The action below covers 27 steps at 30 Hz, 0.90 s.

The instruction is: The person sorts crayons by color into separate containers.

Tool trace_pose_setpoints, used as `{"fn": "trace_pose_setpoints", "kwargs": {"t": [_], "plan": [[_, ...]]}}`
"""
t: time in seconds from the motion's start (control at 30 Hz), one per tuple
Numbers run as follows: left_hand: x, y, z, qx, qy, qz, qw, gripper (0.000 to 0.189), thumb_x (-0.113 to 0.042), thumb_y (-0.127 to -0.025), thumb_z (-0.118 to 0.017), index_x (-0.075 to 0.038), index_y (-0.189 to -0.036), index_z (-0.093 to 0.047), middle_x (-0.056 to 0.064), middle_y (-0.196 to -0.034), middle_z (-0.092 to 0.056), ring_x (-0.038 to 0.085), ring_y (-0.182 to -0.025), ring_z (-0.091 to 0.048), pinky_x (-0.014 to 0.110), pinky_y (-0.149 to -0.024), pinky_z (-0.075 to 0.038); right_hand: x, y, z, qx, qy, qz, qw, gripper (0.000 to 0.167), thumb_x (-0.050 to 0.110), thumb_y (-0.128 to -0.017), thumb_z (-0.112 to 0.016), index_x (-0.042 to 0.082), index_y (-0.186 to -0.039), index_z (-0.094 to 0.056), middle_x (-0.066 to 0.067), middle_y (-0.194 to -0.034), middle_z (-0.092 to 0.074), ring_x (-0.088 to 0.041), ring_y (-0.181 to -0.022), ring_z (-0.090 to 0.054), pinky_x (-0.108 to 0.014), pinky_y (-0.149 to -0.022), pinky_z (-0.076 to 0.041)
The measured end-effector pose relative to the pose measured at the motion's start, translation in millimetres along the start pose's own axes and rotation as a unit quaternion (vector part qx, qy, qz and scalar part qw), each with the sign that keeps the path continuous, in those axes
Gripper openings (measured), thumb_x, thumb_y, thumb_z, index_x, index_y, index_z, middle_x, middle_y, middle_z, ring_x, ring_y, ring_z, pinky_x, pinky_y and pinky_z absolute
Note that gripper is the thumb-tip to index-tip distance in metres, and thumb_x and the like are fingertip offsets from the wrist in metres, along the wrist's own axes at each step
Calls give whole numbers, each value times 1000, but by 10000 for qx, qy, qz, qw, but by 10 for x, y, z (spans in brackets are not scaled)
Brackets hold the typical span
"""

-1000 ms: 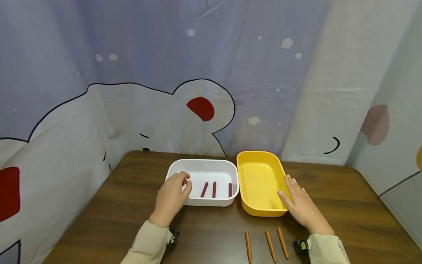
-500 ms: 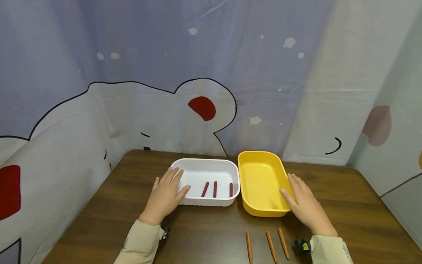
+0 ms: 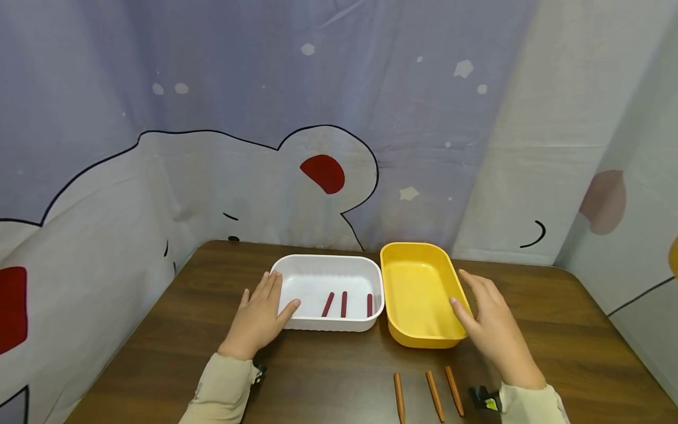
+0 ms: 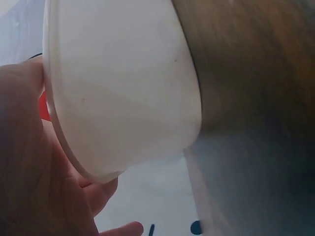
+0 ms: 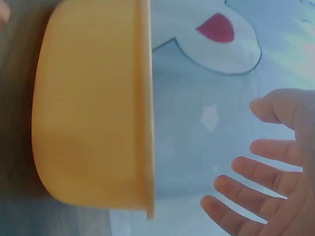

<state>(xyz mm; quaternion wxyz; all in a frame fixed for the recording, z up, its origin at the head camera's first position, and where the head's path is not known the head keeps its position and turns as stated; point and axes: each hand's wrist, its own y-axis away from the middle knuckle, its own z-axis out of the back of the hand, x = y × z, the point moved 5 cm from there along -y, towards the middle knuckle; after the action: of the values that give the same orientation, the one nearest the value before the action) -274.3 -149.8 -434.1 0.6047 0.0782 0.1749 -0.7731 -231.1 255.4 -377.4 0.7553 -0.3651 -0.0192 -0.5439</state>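
A white plastic tray (image 3: 307,280) holds three short dark red sticks, among them a middle stick (image 3: 344,304). My left hand (image 3: 256,327) rests on its left rim with fingers fairly straight; the left wrist view shows the hand (image 4: 29,147) touching the rim beside the tray's outer wall (image 4: 123,88). Beside the white tray, on the right, stands a yellow tray (image 3: 421,294) with nothing visible inside. Over its right rim is my right hand (image 3: 492,330), fingers spread and holding nothing. In the right wrist view that hand (image 5: 275,172) is apart from the yellow wall (image 5: 93,108).
Three brown wooden sticks lie on the dark wood table (image 3: 328,377) in front of the yellow tray: a left one (image 3: 399,397), a middle one (image 3: 435,396) and a right one (image 3: 454,391). A printed curtain (image 3: 254,188) hangs behind the table.
My left hand has gone from curled fingers over the white tray to resting on its left rim, moving left. My right hand has lifted off the yellow tray's rim. Trays and sticks stay put.
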Motion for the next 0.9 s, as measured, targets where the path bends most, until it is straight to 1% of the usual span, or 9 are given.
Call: {"fn": "trace_pose_setpoints", "kwargs": {"t": [0.1, 0.17, 0.2, 0.23, 0.37, 0.57, 0.7, 0.8, 0.9], "plan": [[13, -10, -14, 21, 26, 9, 10000, 84, -56, -105, -44, 8, -156, -25, 23, -164, -22, 37, -153, -16, 69, -116, -17, 92, 33, 46, -302, -59, 225, 9993, 53, 6, -92, -73, -2, -141, -54, -19, -127, -59, -34, -110, -58, -33, -92, -51], [19, -17, -18, 28, 50, 13, 10000, 85, -57, -104, -45, 8, -156, -25, 23, -164, -21, 37, -153, -16, 69, -117, -18, 142, 66, 79, -495, -123, 390, 9979, 52, 0, -87, -75, -1, -136, -59, -15, -119, -63, -28, -100, -60, -14, -84, -48], [23, -17, -18, 35, 62, 16, 10000, 86, -57, -104, -45, 8, -156, -24, 23, -164, -20, 37, -153, -15, 69, -117, -18, 161, 83, 93, -572, -155, 451, 9972, 51, -2, -85, -76, -1, -134, -61, -14, -115, -64, -26, -95, -60, -7, -80, -45], [26, -18, -20, 44, 74, 25, 10000, 86, -57, -104, -45, 8, -156, -24, 22, -165, -19, 37, -154, -15, 68, -117, -18, 175, 104, 106, -619, -211, 483, 9967, 50, -4, -84, -77, -1, -132, -62, -12, -112, -65, -25, -94, -60, -3, -80, -43], [44, -14, -19, 49, 107, 48, 9999, 88, -58, -103, -46, 8, -157, -22, 22, -165, -18, 37, -154, -15, 68, -117, -18, 194, 200, 141, -604, -358, 409, 9967, 43, -8, -82, -77, -1, -123, -66, -8, -105, -66, -18, -87, -61, -6, -75, -48], [53, -9, -10, -28, 147, 39, 9999, 91, -59, -102, -48, 8, -156, -23, 22, -165, -18, 37, -154, -15, 68, -117, -18, 181, 389, 139, -228, -500, -119, 9984, 29, -6, -84, -77, 5, -111, -71, 2, -96, -64, 0, -81, -59, -9, -68, -51], [64, -13, -16, -76, 166, 15, 9998, 91, -59, -102, -49, 9, -156, -23, 23, -165, -19, 37, -153, -15, 68, -116, -19, 198, 450, 104, 3, -500, -232, 9985, 22, -3, -83, -79, 8, -101, -73, 9, -89, -63, 3, -75, -57, -13, -63, -51], [68, -20, -28, -83, 184, -8, 9998, 91, -59, -102, -49, 9, -156, -23, 23, -165, -19, 37, -154, -15, 69, -116, -19, 186, 466, 45, 540, -542, -518, 9957, 15, 2, -85, -79, 10, -97, -73, 12, -85, -64, 3, -72, -57, -19, -62, -53], [75, -20, -37, -78, 196, -4, 9998, 91, -58, -102, -48, 9, -156, -22, 24, -165, -19, 37, -154, -14, 69, -116, -19, 144, 486, -46, 1351, -610, -1034, 9835, 10, 8, -89, -78, 7, -98, -73, 10, -85, -68, 0, -72, -60, -22, -64, -54]]}}
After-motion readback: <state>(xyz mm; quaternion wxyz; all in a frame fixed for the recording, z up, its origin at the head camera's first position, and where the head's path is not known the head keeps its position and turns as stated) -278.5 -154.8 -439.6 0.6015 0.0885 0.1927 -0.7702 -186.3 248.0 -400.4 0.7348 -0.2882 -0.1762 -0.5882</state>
